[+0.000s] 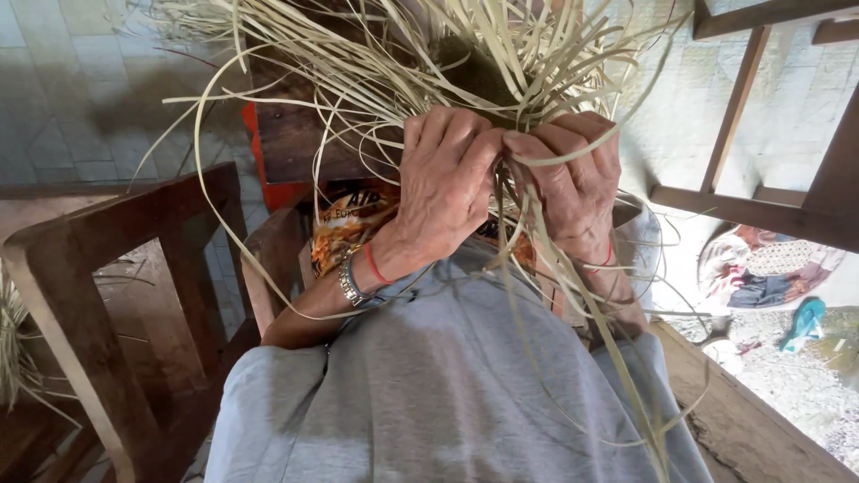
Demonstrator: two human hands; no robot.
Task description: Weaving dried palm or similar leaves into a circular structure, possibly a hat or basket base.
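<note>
My left hand is closed on a bundle of pale straw strips at the middle of the frame, and my right hand beside it grips the same bundle, knuckles touching. The strips fan out to the upper edge and trail down across my grey lap. One wooden chair stands at lower left. An orange printed bag lies under my left wrist; its contents are hidden.

A dark wooden table is seen beyond the lap, largely hidden by pale straw strips splayed over it. A red object is glimpsed at its near edge. A tiled floor lies below; straw scraps are scattered lower left.
</note>
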